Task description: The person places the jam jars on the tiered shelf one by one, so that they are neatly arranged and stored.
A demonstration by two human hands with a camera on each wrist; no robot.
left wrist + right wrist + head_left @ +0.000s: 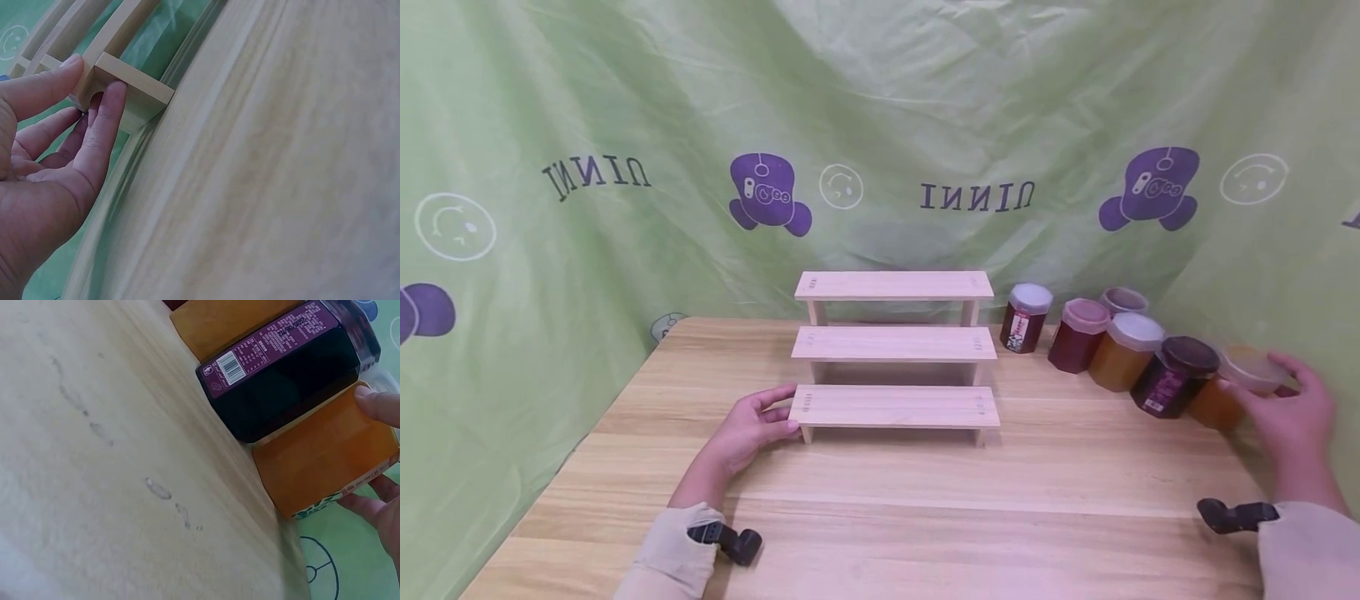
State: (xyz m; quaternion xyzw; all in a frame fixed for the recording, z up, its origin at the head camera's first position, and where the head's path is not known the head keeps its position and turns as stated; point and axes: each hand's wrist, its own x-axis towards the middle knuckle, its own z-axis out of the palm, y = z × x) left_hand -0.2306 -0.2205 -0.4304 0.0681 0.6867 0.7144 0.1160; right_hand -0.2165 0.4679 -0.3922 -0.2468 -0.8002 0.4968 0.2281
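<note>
A three-step wooden display stand (893, 344) rises in the middle of the table. At the left end of its lowest step, my left hand (752, 429) pinches the board; in the left wrist view the thumb (53, 85) lies on the board and a finger presses by the support beneath. At the far right, my right hand (1292, 412) grips a jar of orange contents (328, 453) around its upper part. The thumb is on one side and fingers are on the other. This jar stands beside a dark jar with a purple label (284, 365). The right hand is blurred in the head view.
Left of the gripped jar stand more lidded jars: an amber one (1118, 360), a dark red one (1077, 340), one behind with a brownish lid (1124, 300), and a labelled red one (1024, 321). A green printed curtain (880, 108) hangs behind the wooden table (880, 525).
</note>
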